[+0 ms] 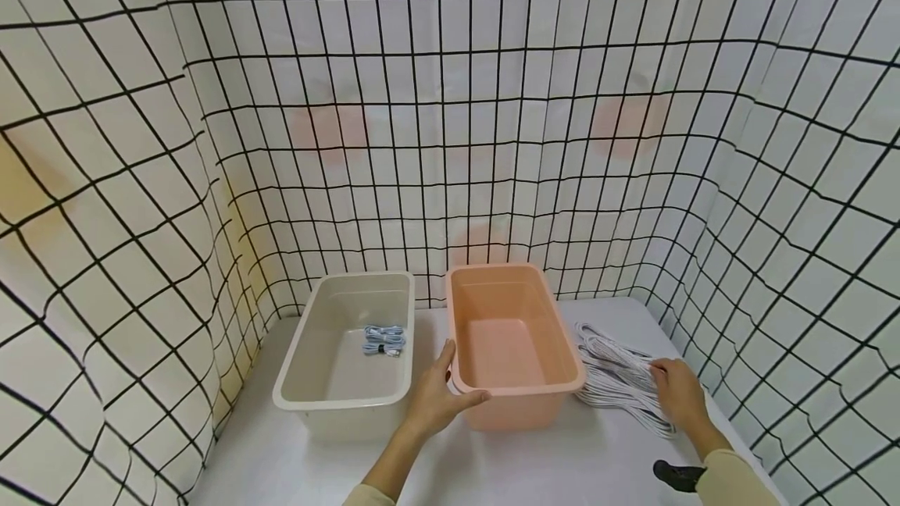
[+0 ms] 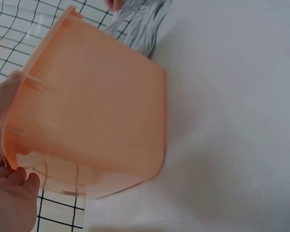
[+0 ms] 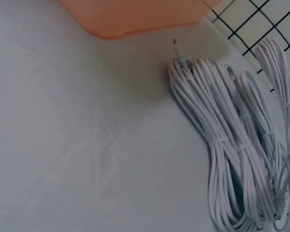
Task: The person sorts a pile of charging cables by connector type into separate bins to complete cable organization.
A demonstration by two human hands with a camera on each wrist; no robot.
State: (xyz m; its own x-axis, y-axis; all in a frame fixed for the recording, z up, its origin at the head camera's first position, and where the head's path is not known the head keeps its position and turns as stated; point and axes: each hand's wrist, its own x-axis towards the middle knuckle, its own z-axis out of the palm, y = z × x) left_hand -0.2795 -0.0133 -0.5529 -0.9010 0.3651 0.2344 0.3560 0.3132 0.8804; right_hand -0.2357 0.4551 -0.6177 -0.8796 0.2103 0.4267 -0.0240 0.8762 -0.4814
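My left hand [image 1: 430,406] grips the near left corner of an orange plastic basin [image 1: 516,410], thumb over the rim and fingers curled beneath it, as the left wrist view shows. To the basin's right lies a pile of white cable bundles [image 1: 610,377], each coiled and tied round the middle. At the pile's right side my right hand [image 1: 680,395] pinches one white cable bundle [image 3: 280,77], whose end stands up from the rest in the right wrist view. That view does not include the hand itself.
Left of the orange basin stands a beige basin [image 1: 351,404] with light-blue cable bundles [image 1: 383,339] inside. Black wire mesh [image 1: 492,178] encloses the back and both sides of the white tabletop [image 1: 506,475]. A black strap [image 1: 676,476] is by the right wrist.
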